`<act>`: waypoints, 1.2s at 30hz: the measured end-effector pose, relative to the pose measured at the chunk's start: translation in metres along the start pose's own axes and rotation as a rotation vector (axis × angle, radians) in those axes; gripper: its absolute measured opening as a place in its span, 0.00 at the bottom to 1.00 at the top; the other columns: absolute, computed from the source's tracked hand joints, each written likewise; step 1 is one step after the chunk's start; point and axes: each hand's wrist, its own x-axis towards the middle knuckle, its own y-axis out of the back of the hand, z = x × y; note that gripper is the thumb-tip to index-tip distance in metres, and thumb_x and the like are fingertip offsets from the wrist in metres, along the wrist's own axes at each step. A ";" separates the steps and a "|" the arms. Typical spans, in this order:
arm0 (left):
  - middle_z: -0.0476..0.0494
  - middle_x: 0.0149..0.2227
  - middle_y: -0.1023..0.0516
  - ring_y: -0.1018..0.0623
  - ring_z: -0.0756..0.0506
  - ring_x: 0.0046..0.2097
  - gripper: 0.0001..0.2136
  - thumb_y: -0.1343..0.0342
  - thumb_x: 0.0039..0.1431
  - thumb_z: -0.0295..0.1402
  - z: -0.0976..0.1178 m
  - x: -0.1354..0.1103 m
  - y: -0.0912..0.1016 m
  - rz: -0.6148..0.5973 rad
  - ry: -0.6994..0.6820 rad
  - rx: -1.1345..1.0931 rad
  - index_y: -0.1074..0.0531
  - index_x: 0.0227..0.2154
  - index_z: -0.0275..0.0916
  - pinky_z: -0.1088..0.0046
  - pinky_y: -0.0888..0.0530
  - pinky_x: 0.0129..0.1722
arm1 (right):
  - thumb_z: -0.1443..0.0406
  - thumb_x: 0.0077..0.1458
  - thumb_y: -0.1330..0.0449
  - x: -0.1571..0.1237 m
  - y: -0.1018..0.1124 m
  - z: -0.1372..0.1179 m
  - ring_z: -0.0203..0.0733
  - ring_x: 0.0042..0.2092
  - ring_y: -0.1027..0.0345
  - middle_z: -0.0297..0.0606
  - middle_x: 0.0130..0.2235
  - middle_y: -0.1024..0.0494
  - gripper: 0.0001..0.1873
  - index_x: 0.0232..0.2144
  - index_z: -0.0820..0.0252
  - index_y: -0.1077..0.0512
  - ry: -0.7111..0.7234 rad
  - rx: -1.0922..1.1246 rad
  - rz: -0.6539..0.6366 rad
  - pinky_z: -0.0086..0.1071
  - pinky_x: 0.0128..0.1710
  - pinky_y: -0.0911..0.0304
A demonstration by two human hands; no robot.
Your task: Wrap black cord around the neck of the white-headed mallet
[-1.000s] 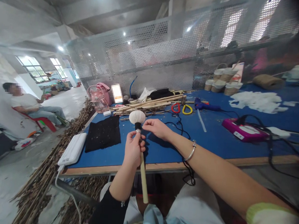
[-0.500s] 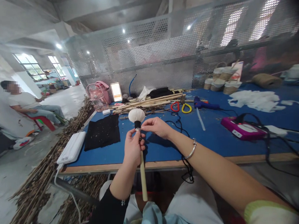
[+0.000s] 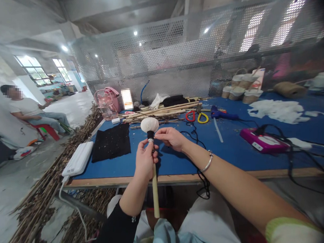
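My left hand (image 3: 145, 163) is wrapped round a pale wooden stick (image 3: 154, 194) that stands upright over my lap. At the stick's top sits a round white padded head (image 3: 149, 124) with a black band just below it. My right hand (image 3: 170, 137) pinches at that band from the right, fingertips touching it; what the fingers pinch is too small to name. A silver bangle (image 3: 208, 162) sits on my right wrist. Both hands hover above the near edge of the blue table (image 3: 176, 162).
On the table lie a black cloth (image 3: 111, 143), a white power strip (image 3: 78, 158), bamboo sticks (image 3: 162, 110), red and yellow scissors (image 3: 196, 117), a blue glue gun (image 3: 222, 114), a pink device (image 3: 261, 139) with black cables, white fabric scraps (image 3: 278, 110) and a pink bottle (image 3: 107, 104). A person (image 3: 29, 112) sits at left beside piled twigs (image 3: 53, 177).
My right fingertips have moved in closer to the band under the white head. The stick and my left hand have barely shifted.
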 end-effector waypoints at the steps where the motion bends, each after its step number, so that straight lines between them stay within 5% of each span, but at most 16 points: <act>1: 0.53 0.23 0.32 0.40 0.58 0.17 0.15 0.43 0.49 0.38 0.000 0.000 0.000 -0.001 0.001 -0.003 0.40 0.37 0.40 0.85 0.47 0.13 | 0.61 0.39 0.36 0.000 0.001 0.000 0.24 0.14 0.62 0.21 0.11 0.47 0.12 0.24 0.64 0.32 0.002 -0.013 -0.004 0.25 0.14 0.67; 30: 0.50 0.24 0.29 0.40 0.58 0.16 0.15 0.42 0.48 0.37 0.001 0.001 0.001 0.012 0.037 -0.069 0.39 0.36 0.38 0.85 0.47 0.13 | 0.59 0.38 0.36 0.006 0.004 0.005 0.25 0.13 0.60 0.23 0.12 0.43 0.14 0.23 0.64 0.32 -0.064 -0.164 0.039 0.26 0.13 0.69; 36: 0.50 0.24 0.30 0.41 0.58 0.16 0.16 0.42 0.47 0.38 0.003 0.001 0.000 0.021 0.044 -0.079 0.40 0.36 0.38 0.86 0.48 0.13 | 0.59 0.40 0.38 0.007 0.001 0.006 0.26 0.17 0.56 0.25 0.14 0.40 0.14 0.24 0.66 0.30 -0.010 -0.239 0.045 0.26 0.17 0.61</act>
